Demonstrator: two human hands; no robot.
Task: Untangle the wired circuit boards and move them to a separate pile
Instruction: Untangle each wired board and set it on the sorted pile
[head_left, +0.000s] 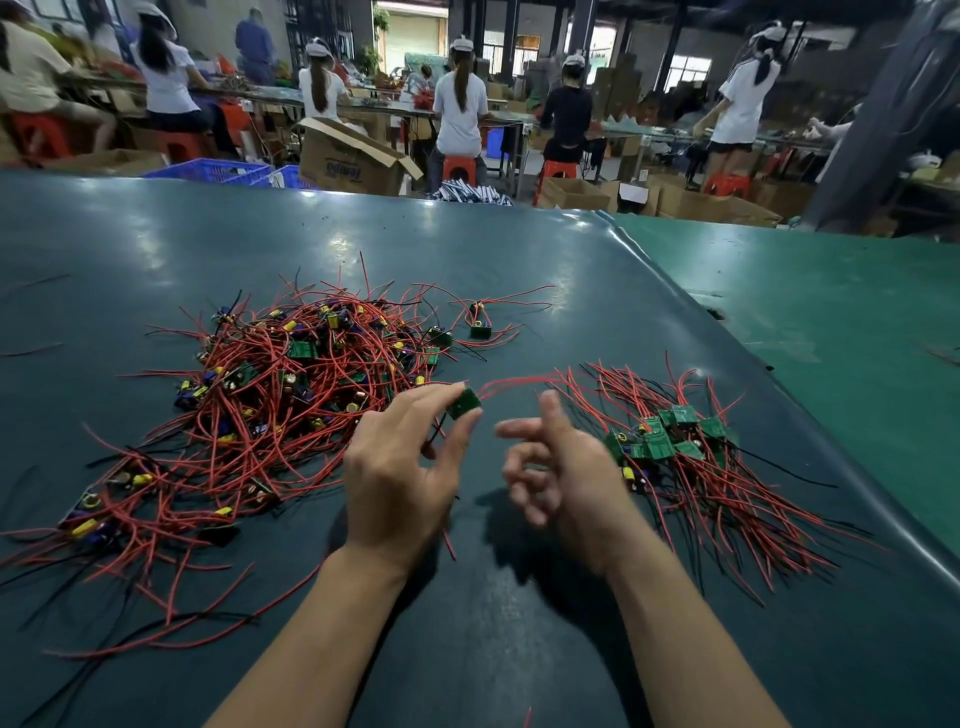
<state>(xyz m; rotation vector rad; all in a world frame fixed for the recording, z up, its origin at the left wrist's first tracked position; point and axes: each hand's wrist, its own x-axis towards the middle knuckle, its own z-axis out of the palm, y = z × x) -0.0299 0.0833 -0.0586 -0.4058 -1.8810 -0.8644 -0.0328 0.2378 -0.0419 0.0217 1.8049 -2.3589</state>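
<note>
Green circuit board pinched in left hand, right hand loosely spread, holding nothing.

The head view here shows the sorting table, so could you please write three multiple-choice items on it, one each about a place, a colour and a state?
1. Where does the sorted pile lie, relative to the tangled heap?
A. To its right
B. To its left
C. On top of it

2. What colour are most of the wires?
A. Blue
B. Red
C. White

3. What is the left hand doing?
A. Lying flat on the table
B. Hanging idle, holding nothing
C. Pinching a green circuit board

Answers:
1 A, the smaller, tidier pile sits right of the heap.
2 B, red wires dominate both piles, with a few black ones.
3 C, thumb and fingers pinch the board, while the right hand holds nothing.
</note>
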